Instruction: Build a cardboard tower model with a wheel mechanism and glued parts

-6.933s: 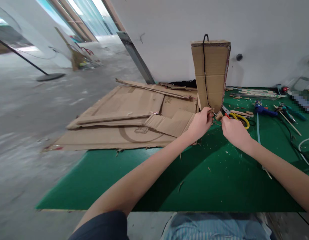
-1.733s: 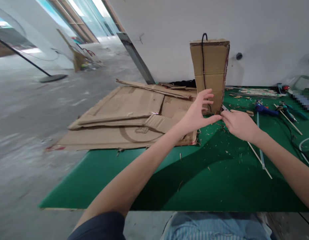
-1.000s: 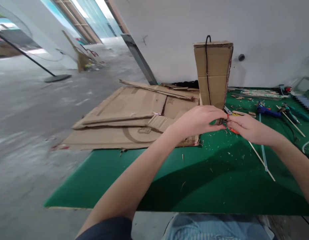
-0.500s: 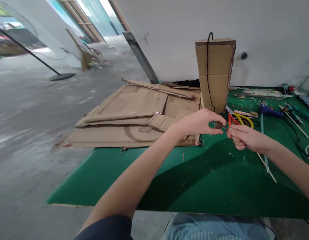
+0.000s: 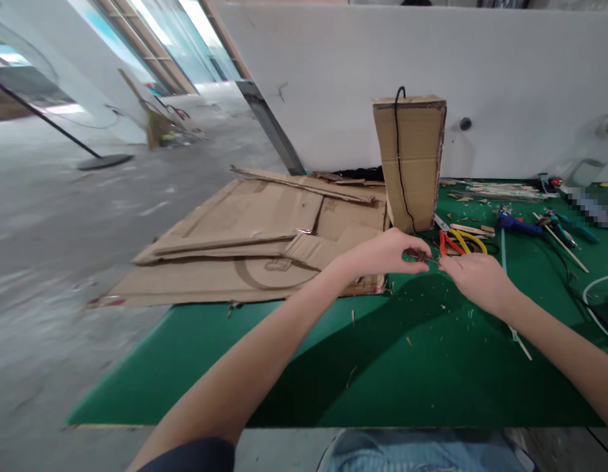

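Observation:
Over the green tabletop [image 5: 328, 367], my left hand [image 5: 395, 252] pinches a small brown piece [image 5: 418, 256] between thumb and fingers. A thin rod-like end sticks out of it to the right. My right hand [image 5: 475, 278] is closed at that end, its fingertips meeting the rod; its back hides most of the grip. The small piece is too tiny to name. Just behind the hands lie scissors with orange handles [image 5: 450, 246] and a tool with yellow handles [image 5: 473, 239]. A tall cardboard box [image 5: 416, 164] with a black cord [image 5: 400, 157] stands behind them.
Flattened cardboard sheets [image 5: 244, 216] cover the table's left part and overhang it. To the right lie a blue glue gun [image 5: 520, 223], pliers [image 5: 562, 233], thin sticks [image 5: 505, 190] and a white cable [image 5: 586, 295]. A white wall [image 5: 333, 85] rises behind.
The camera view has shifted a little, showing more above the wall. My right hand has rolled so its back faces up; the small piece stays between both hands.

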Motion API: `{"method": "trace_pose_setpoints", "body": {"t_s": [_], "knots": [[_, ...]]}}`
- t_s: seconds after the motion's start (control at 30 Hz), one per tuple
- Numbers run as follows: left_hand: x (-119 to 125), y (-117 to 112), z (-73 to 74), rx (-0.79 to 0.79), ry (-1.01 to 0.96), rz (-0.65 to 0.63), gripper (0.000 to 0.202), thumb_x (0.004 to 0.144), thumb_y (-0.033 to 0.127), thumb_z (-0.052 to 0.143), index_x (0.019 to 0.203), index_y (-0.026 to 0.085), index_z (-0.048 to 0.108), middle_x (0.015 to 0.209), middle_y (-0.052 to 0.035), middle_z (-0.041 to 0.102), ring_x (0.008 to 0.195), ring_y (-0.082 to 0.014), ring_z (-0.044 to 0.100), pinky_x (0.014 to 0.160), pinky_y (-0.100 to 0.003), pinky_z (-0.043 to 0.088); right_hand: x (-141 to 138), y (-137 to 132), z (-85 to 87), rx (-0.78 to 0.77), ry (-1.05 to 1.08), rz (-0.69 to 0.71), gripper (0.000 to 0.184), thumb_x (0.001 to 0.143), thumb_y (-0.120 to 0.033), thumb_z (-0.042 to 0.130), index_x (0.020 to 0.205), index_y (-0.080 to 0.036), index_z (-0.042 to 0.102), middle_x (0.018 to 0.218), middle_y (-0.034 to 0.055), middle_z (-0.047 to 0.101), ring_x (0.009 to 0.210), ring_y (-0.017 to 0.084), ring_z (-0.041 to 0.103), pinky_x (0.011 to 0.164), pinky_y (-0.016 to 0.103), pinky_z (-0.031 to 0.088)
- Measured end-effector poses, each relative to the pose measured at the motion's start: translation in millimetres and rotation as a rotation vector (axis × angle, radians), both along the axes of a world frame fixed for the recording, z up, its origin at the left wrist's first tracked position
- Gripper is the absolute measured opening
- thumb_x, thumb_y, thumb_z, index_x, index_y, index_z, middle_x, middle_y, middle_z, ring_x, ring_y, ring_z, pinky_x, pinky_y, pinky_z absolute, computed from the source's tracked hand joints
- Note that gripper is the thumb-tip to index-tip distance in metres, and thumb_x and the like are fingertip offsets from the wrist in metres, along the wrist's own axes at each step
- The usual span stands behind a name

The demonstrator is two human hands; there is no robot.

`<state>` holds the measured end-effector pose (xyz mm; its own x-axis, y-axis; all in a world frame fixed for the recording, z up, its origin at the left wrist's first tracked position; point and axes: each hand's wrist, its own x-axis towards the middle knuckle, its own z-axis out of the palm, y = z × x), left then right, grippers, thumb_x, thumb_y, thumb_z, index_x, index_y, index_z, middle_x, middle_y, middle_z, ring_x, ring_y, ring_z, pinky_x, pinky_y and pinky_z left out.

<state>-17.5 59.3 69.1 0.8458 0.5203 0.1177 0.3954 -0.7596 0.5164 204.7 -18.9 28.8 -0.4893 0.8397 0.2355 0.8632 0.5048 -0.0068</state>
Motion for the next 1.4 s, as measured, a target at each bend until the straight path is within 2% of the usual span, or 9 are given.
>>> {"method": "trace_pose_setpoints", "body": {"t_s": [0.23, 0.3, 0.37, 0.53, 0.63, 0.77, 1.0, 1.17, 1.4], "knots": [[-14.4, -12.0, -5.4, 0.273, 0.051, -0.08, 0.026, 0.095, 0.036, 0.06, 0.111, 0.017, 0.067, 0.11, -0.0083, 0.073, 0.099, -0.0194, 0.067, 0.085, -0.028, 0.049, -1.2, -2.4, -4.1, -0.981, 0.861, 0.004, 0.035, 0.101, -0.049, 0.033, 0.089, -0.022, 0.051, 0.058, -0.0084, 0.027, 0.048, 0.011, 0.025, 0.05, 0.025, 0.03], [-16.6, -17.1, -5.7, 0.315, 0.023, -0.095, 0.028, 0.097, 0.035, 0.056, 0.114, 0.015, 0.066, 0.117, -0.0106, 0.071, 0.108, -0.0215, 0.065, 0.093, -0.031, 0.049, 0.9, -3.8, -3.5, -1.087, 0.931, 0.035, 0.037, 0.101, -0.052, 0.031, 0.09, -0.022, 0.049, 0.057, -0.0098, 0.021, 0.047, 0.011, 0.02, 0.048, 0.025, 0.029], [-17.4, -19.0, -7.7, 0.328, -0.001, -0.096, 0.028, 0.098, 0.035, 0.056, 0.115, 0.015, 0.066, 0.117, -0.0107, 0.071, 0.109, -0.0216, 0.066, 0.094, -0.032, 0.05, 2.6, -4.8, -3.7, -0.879, 0.789, 0.056, 0.035, 0.102, -0.047, 0.031, 0.089, -0.021, 0.052, 0.056, -0.0079, 0.028, 0.048, 0.012, 0.027, 0.051, 0.026, 0.03], [-14.2, -12.7, -18.1, 0.311, -0.041, -0.051, 0.028, 0.095, 0.037, 0.059, 0.112, 0.016, 0.067, 0.113, -0.0112, 0.073, 0.102, -0.0215, 0.069, 0.089, -0.032, 0.053, 6.7, -8.3, -6.9, 0.101, 0.11, 0.089, 0.031, 0.102, -0.023, 0.038, 0.086, -0.017, 0.064, 0.061, 0.0033, 0.056, 0.058, 0.016, 0.047, 0.058, 0.031, 0.025], [-7.9, -9.5, -22.1, 0.22, -0.085, 0.002, 0.027, 0.092, 0.039, 0.064, 0.109, 0.019, 0.069, 0.105, -0.0062, 0.076, 0.091, -0.0174, 0.071, 0.081, -0.027, 0.052, 9.0, -9.7, -6.9, 0.365, -0.059, 0.112, 0.03, 0.101, -0.017, 0.041, 0.093, -0.017, 0.07, 0.06, 0.0033, 0.06, 0.059, 0.016, 0.049, 0.058, 0.033, 0.024], [-6.2, -6.5, -23.3, 0.139, -0.098, 0.017, 0.023, 0.088, 0.039, 0.066, 0.099, 0.021, 0.071, 0.094, -0.0009, 0.077, 0.076, -0.0127, 0.069, 0.072, -0.023, 0.049, 16.1, -6.7, -6.5, 0.192, -0.02, 0.09, 0.034, 0.104, -0.025, 0.038, 0.1, -0.018, 0.071, 0.066, 0.0053, 0.065, 0.063, 0.018, 0.054, 0.059, 0.032, 0.027], [-52.6, 15.5, -18.3, 0.253, 0.038, 0.347, 0.034, 0.089, 0.049, 0.061, 0.106, 0.022, 0.072, 0.094, -0.0027, 0.077, 0.079, -0.0168, 0.069, 0.076, -0.026, 0.05, 49.9, -3.7, -8.6, -0.729, 0.435, -0.089, 0.047, 0.104, -0.048, 0.027, 0.098, -0.021, 0.066, 0.072, 0.0012, 0.063, 0.057, 0.015, 0.052, 0.057, 0.028, 0.039], [-39.6, 19.9, -30.0, 0.199, 0.35, 0.163, 0.034, 0.089, 0.047, 0.06, 0.107, 0.02, 0.07, 0.098, -0.0065, 0.075, 0.085, -0.0198, 0.069, 0.071, -0.026, 0.047, 37.5, -10.8, -20.2, -0.407, 0.231, -0.031, 0.033, 0.102, -0.035, 0.037, 0.1, -0.022, 0.067, 0.101, 0.0072, 0.07, 0.093, 0.023, 0.063, 0.076, 0.035, 0.045], [-6.7, 24.9, -45.3, 0.17, 0.357, 0.059, 0.034, 0.09, 0.046, 0.061, 0.112, 0.019, 0.067, 0.111, -0.0082, 0.07, 0.1, -0.0219, 0.066, 0.082, -0.029, 0.046, 38.3, -15.2, -31.8, -0.229, 0.103, 0.14, 0.027, 0.101, -0.031, 0.044, 0.101, -0.019, 0.069, 0.097, 0.01, 0.068, 0.093, 0.024, 0.061, 0.077, 0.038, 0.049]]}}
